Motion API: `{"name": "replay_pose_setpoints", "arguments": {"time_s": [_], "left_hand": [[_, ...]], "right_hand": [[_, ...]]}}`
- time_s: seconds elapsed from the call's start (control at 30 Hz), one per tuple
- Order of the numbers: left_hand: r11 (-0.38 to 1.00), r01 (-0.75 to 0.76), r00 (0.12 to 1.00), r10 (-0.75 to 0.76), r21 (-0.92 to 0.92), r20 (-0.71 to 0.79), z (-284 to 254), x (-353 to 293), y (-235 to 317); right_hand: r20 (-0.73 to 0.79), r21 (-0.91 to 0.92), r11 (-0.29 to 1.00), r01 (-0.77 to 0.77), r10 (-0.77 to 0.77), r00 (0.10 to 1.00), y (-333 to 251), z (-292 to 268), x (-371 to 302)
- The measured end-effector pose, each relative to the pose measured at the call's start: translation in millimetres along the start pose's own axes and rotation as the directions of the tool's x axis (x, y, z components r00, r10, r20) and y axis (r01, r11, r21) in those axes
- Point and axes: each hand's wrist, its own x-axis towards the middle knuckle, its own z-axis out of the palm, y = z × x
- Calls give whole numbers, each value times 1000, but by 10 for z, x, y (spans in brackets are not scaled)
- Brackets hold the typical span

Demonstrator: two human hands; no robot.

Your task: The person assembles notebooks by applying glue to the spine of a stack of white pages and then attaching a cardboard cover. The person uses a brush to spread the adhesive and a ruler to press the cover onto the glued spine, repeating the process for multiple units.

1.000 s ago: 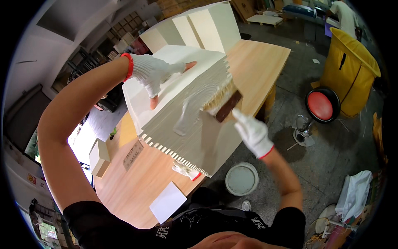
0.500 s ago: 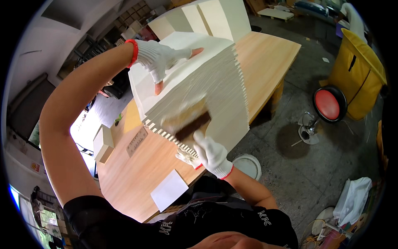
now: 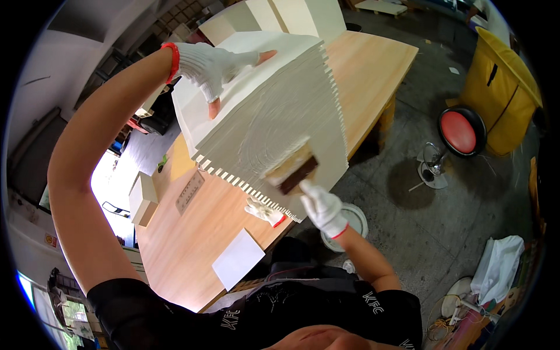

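A stack of thin sheets (image 3: 291, 105) lies fanned out on the wooden table, its side edges stepped like teeth. The grey surface carries wet-looking curved streaks. Across its far left part rests a white sheet (image 3: 256, 42). My left hand (image 3: 213, 69), in a white knit glove with bare thumb and fingertip showing, presses down on that sheet with its fingers spread. My gloved right hand (image 3: 324, 209) grips a wide flat brush (image 3: 300, 175) with a dark band; its pale bristles touch the streaked surface near the front edge and are blurred by motion.
On the table (image 3: 376, 64) lie a spare glove (image 3: 265, 211), white paper (image 3: 238, 259), a ruler (image 3: 190, 191) and a cream block (image 3: 143, 199). Pale stacks (image 3: 315, 17) stand behind. A white bucket (image 3: 361, 220), red stool (image 3: 461, 131) and yellow bag (image 3: 500, 87) are to the right.
My right hand has swept the brush to the right and slightly toward me across the streaked sheets. My left hand stays pressed on the white sheet. The whole view has shifted slightly.
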Motion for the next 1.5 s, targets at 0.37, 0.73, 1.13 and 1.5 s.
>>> {"name": "replay_pose_setpoints", "arguments": {"time_s": [0.37, 0.73, 1.13, 1.5], "left_hand": [[996, -80, 996, 80, -24, -33, 109, 53, -167], [987, -161, 983, 159, -18, -92, 108, 109, -194], [942, -331, 938, 320, -63, -137, 206, 178, -375], [981, -188, 979, 183, -50, -95, 121, 71, -200]], "right_hand": [[-53, 31, 999, -34, 36, 998, -282, 221, -59], [-221, 220, 975, -39, 88, 971, -879, 204, 953], [-248, 141, 971, 193, -154, 956, -931, 292, 1060], [-242, 63, 989, 135, -116, 963, -560, -141, 1296]]}}
